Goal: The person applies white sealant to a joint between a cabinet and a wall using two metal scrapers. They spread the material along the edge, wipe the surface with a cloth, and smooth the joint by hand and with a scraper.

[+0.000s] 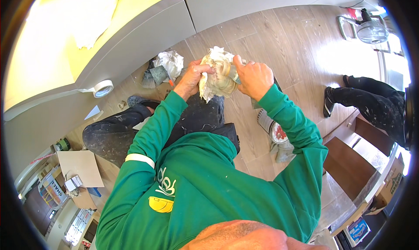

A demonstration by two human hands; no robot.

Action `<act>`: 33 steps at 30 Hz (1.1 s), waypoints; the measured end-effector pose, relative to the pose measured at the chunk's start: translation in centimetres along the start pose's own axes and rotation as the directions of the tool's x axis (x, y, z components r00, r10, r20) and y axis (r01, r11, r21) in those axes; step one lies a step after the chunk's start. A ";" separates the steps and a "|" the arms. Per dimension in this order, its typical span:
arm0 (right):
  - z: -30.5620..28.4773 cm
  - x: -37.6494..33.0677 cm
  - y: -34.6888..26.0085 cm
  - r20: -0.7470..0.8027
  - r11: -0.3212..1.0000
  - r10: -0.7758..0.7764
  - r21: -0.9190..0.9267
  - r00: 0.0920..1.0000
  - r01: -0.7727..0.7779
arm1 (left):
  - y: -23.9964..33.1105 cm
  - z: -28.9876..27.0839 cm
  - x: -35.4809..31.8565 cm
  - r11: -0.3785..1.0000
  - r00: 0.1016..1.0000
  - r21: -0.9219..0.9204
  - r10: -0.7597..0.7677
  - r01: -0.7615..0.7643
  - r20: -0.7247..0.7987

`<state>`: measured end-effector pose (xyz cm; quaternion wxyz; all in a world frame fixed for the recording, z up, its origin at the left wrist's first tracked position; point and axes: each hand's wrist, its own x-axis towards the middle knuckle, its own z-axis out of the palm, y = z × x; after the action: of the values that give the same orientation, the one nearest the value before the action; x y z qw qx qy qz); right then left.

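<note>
My left hand (191, 78) grips the left edge of a crumpled, ragged-edged white wrap (214, 82) smeared with cream paste, held up over my lap. From the other side my right hand (256, 79) closes round a putty knife (233, 74). Its blade meets the paste, and my fingers hide most of its handle. On the floor beyond my left hand lies a second crumpled white bundle (170, 63). Beside that sits a grey flat-bladed scraper (159, 74) with an orange handle.
An open tin (273, 128) stands by my right knee, a grey cloth (283, 153) next to it. A tape roll (103, 89) hangs at the panel edge on the left. Someone in dark spattered trousers (371, 95) is at the right, near open brown drawers (349, 167). Cardboard (79, 168) leans at lower left.
</note>
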<state>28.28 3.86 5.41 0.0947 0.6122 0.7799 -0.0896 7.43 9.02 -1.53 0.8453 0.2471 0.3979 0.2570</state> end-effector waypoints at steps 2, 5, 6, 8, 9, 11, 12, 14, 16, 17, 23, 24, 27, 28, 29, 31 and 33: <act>0.0 -0.1 -0.1 -0.003 1.000 -0.002 -0.015 1.000 0.002 | -0.1 0.1 0.0 1.000 1.000 -0.006 0.003 -0.003 -0.009; -0.2 -0.1 0.0 0.004 1.000 0.000 -0.026 1.000 0.000 | -0.1 0.3 0.1 1.000 1.000 -0.021 -0.002 0.002 -0.009; -0.2 -0.1 0.1 0.007 1.000 0.004 -0.025 1.000 -0.004 | -0.2 0.4 0.1 1.000 1.000 -0.027 -0.006 0.006 -0.007; -0.2 -0.2 0.1 0.003 1.000 0.009 -0.018 1.000 -0.009 | -0.2 0.4 0.1 0.999 1.000 -0.034 0.002 -0.002 -0.001; -0.2 -0.3 0.1 -0.002 1.000 0.010 -0.012 1.000 -0.010 | -0.2 0.4 0.0 0.999 1.000 -0.038 0.006 -0.006 0.003; -0.3 -0.4 0.2 -0.011 1.000 0.014 0.012 1.000 -0.013 | -0.1 0.3 0.0 0.999 1.000 -0.054 -0.001 0.002 0.019; -0.5 -0.4 0.2 -0.015 0.999 0.016 0.029 1.000 -0.016 | -0.1 0.3 0.0 0.998 1.000 -0.063 -0.005 0.006 0.027; -0.9 -0.7 0.1 -0.022 0.998 0.031 0.051 0.999 -0.030 | 0.5 1.0 -0.4 0.994 1.000 -0.107 -0.009 0.011 0.018; -1.1 -1.0 0.0 -0.019 0.996 0.055 0.065 0.998 -0.054 | 0.6 1.3 -0.5 0.993 1.000 -0.118 -0.009 0.011 0.014; -1.1 -0.9 -0.1 -0.015 0.997 0.054 0.062 0.998 -0.053 | 0.4 1.1 -0.3 0.994 1.000 -0.108 -0.008 0.010 0.015; 0.5 -0.6 -0.3 0.012 0.999 0.042 0.020 0.999 -0.042 | -0.7 0.1 0.4 0.999 1.000 -0.036 0.006 -0.005 0.017; 0.8 -0.6 -0.3 0.000 0.999 0.032 0.018 0.999 -0.032 | -0.8 0.1 0.4 0.999 1.000 -0.035 0.009 -0.008 0.017; 1.0 -0.5 -0.3 0.008 0.999 0.028 0.026 1.000 -0.028 | -1.3 -0.2 0.6 0.999 1.000 -0.052 0.000 0.000 0.001; 1.0 -0.5 -0.4 0.019 0.999 0.031 0.031 0.999 -0.032 | -1.2 -0.2 0.5 0.999 1.000 -0.052 -0.001 0.001 0.002; 1.0 -0.6 -0.5 0.011 0.998 0.035 0.042 0.999 -0.035 | -1.2 -0.2 0.5 0.999 1.000 -0.053 -0.002 0.003 0.002; 1.1 -0.7 -0.5 -0.007 0.997 0.038 0.064 0.999 -0.037 | -0.9 0.0 0.3 0.999 1.000 -0.050 -0.003 0.003 -0.005; 1.2 -0.7 -0.5 -0.012 0.997 0.048 0.059 0.999 -0.047 | -0.5 0.3 -0.2 0.999 1.000 -0.044 -0.002 0.001 -0.022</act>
<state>27.99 2.77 4.43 0.0736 0.6338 0.7627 -0.1060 7.72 8.46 -1.60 0.8465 0.2252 0.4014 0.2677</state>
